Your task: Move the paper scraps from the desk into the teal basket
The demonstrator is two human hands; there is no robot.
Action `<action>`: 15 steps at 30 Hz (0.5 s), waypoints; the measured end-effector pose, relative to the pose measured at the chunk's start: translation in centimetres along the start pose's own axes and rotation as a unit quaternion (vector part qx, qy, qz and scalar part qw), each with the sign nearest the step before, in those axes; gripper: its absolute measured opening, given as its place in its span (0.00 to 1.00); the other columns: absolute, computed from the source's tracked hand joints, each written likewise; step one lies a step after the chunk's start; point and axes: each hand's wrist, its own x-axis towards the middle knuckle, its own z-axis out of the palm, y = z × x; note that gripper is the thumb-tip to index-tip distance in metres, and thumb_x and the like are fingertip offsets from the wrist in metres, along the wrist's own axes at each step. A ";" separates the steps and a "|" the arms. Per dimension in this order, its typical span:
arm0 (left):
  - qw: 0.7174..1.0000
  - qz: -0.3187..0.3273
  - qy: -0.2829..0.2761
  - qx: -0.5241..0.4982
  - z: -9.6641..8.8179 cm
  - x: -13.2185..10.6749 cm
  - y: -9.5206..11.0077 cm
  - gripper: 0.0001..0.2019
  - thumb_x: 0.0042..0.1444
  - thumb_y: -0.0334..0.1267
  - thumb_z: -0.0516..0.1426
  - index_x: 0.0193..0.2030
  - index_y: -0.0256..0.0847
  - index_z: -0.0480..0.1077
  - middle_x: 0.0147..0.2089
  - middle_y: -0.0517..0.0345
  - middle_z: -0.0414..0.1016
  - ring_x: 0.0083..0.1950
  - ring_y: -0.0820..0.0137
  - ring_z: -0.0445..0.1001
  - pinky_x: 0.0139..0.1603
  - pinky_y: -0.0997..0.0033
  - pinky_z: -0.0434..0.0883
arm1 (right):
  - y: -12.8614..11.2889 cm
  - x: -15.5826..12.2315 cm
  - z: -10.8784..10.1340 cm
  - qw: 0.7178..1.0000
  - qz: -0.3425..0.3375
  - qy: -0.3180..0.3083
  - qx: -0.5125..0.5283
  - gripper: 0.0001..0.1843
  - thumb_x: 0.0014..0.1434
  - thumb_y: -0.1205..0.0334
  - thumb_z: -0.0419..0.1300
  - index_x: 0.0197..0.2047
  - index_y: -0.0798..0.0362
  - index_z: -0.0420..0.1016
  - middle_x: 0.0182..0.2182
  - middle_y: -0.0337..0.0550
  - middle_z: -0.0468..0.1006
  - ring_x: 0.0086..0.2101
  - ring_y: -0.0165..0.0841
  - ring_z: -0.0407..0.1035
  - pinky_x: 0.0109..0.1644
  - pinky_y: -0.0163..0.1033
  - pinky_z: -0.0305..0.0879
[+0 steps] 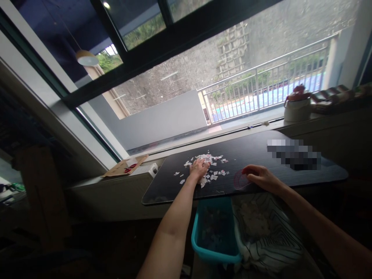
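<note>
Small white paper scraps (216, 159) lie scattered over the middle of a dark glossy table (255, 153). My left hand (199, 169) rests palm down on the scraps with its fingers curled over some of them. My right hand (261, 176) lies on the table near its front edge, fingers bent and touching a thin reddish round piece (240, 180) on the surface. A teal plastic bin (214, 232) with paper bits inside stands below the table's front edge, between my arms.
A striped cloth (270, 236) lies right of the bin. A white pot with a red lid (297, 104) sits on the window ledge at right. Brown cardboard (123, 166) and a white box (145, 169) lie left of the table. A blurred patch covers the table's right part.
</note>
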 end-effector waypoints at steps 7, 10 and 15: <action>0.985 0.147 -0.080 -0.027 0.4 0.1 5.4 0.20 0.63 0.51 0.48 0.57 0.43 0.65 0.62 0.49 0.61 0.62 0.58 0.60 0.60 0.54 0.59 | 0.2 0.0 0.0 1.000 -0.006 -0.002 -0.010 0.14 0.46 0.62 0.53 0.35 0.54 0.76 0.31 0.42 0.78 0.31 0.34 0.70 0.35 0.37 0.64; 0.973 0.201 -0.106 -0.034 -0.3 -0.5 6.9 0.24 0.63 0.54 0.46 0.58 0.43 0.65 0.63 0.52 0.61 0.64 0.62 0.56 0.63 0.63 0.56 | 0.2 0.0 0.0 1.000 -0.006 -0.001 -0.008 0.14 0.46 0.63 0.53 0.35 0.54 0.76 0.32 0.42 0.79 0.31 0.34 0.70 0.35 0.37 0.64; 0.971 0.224 -0.084 -0.024 -2.5 -3.9 5.8 0.24 0.64 0.49 0.44 0.63 0.43 0.59 0.66 0.52 0.56 0.67 0.63 0.50 0.66 0.59 0.48 | 0.3 0.0 -0.1 1.000 -0.012 0.005 -0.006 0.14 0.47 0.62 0.54 0.35 0.54 0.76 0.33 0.42 0.79 0.33 0.34 0.71 0.37 0.37 0.65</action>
